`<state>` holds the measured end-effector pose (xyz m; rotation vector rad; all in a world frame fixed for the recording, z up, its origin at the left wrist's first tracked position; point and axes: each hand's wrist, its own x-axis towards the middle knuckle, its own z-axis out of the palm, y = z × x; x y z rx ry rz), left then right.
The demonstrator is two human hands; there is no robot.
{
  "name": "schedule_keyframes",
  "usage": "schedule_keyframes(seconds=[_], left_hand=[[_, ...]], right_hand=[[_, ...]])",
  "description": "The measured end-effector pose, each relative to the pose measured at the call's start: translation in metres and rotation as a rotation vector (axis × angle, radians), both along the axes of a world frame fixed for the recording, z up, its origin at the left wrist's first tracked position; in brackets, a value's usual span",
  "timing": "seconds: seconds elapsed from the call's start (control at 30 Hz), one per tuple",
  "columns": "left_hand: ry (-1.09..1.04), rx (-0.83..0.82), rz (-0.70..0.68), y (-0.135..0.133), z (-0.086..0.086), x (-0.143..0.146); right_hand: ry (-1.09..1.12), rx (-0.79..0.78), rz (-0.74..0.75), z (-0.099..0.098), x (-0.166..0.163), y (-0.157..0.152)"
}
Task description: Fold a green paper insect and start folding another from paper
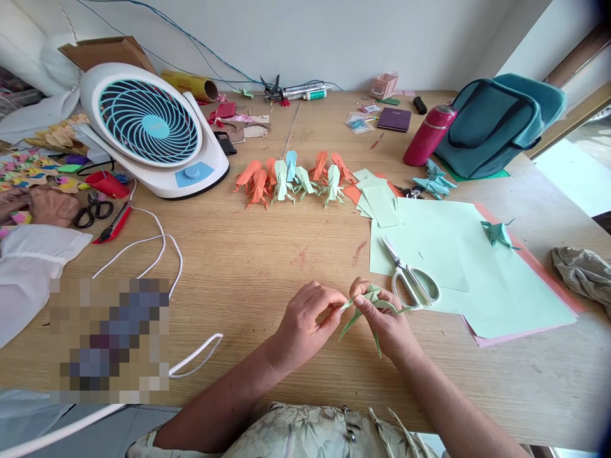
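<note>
Both my hands meet over the near middle of the wooden table. My left hand pinches one thin point of a pale green folded paper figure. My right hand is closed round the body of the same figure, whose long narrow flaps stick out below and to the right. White-handled scissors lie just beyond my right hand on large pale green paper sheets.
A row of orange, green and blue folded paper figures stands mid-table. A white and teal fan and its white cable lie left. Another person's hand rests at the far left. A red bottle and teal bag stand back right.
</note>
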<state>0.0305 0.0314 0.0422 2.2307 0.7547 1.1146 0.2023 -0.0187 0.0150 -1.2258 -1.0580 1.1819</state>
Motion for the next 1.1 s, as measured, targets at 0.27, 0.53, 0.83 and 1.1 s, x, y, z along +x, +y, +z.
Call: schedule_keyframes(seconds=[0.27,0.53,0.83,1.1], left_hand=[[-0.021,0.037,-0.038,0.003,0.002,-0.002],[-0.001,0.056,-0.082,0.006,0.004,-0.005],[-0.039,0.016,-0.055,0.002,0.003,-0.002],[-0.104,-0.093,-0.064,-0.001,0.001,0.0]], right_hand=[[0.027,0.003,0.02,0.006,-0.002,0.001],[0.003,0.048,0.041,0.013,-0.001,0.003],[-0.037,0.062,0.054,0.012,0.002,0.002],[-0.034,0.076,0.072,0.012,0.003,0.002]])
